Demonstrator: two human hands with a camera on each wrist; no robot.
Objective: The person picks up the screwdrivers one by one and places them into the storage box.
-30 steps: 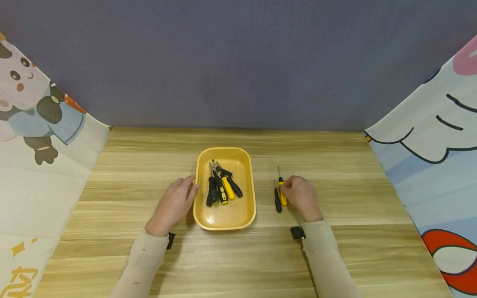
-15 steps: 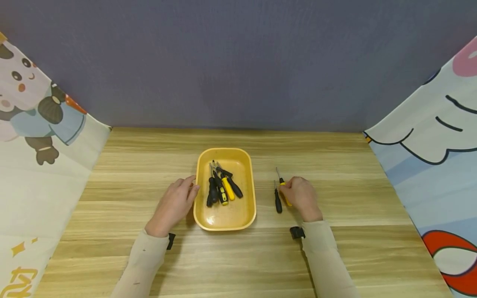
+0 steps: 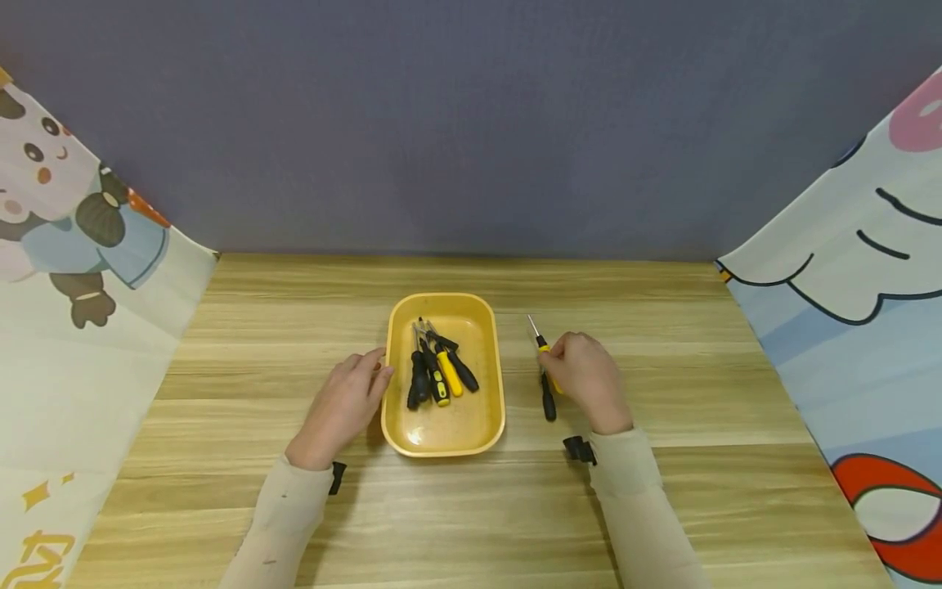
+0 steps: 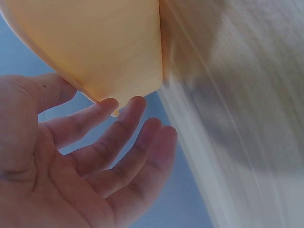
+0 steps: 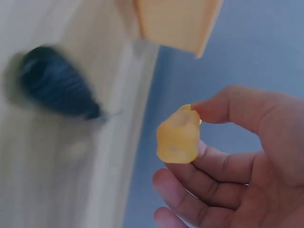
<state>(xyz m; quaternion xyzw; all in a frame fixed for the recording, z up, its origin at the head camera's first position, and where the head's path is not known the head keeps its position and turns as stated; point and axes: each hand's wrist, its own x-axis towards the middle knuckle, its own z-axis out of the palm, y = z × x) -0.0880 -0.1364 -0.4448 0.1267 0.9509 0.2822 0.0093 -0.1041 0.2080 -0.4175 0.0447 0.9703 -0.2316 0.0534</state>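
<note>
My right hand [image 3: 589, 380] pinches the yellow handle of a black-collared screwdriver [image 3: 543, 343] between thumb and fingers, its metal shaft pointing up and left. The right wrist view shows the butt of that yellow handle [image 5: 178, 142], held off the tabletop. Just below it a small black-handled screwdriver [image 3: 549, 401] lies on the table, its shaft partly hidden. My left hand [image 3: 342, 406] holds the left rim of a yellow plastic tray [image 3: 441, 451]. In the left wrist view the thumb [image 4: 54, 90] goes behind the rim and the fingers stay outside.
Several screwdrivers lie together in the tray, among them a yellow-handled one [image 3: 449, 372] and a black-handled one [image 3: 465, 372]. The wood-grain table [image 3: 456, 523] ends at a grey-blue wall [image 3: 471, 131]. Printed cartoon panels stand at both sides.
My right hand has lifted the yellow-handled screwdriver from beside the black one and moved it slightly left, its tip swinging left toward the tray. The left hand and tray stay in place.
</note>
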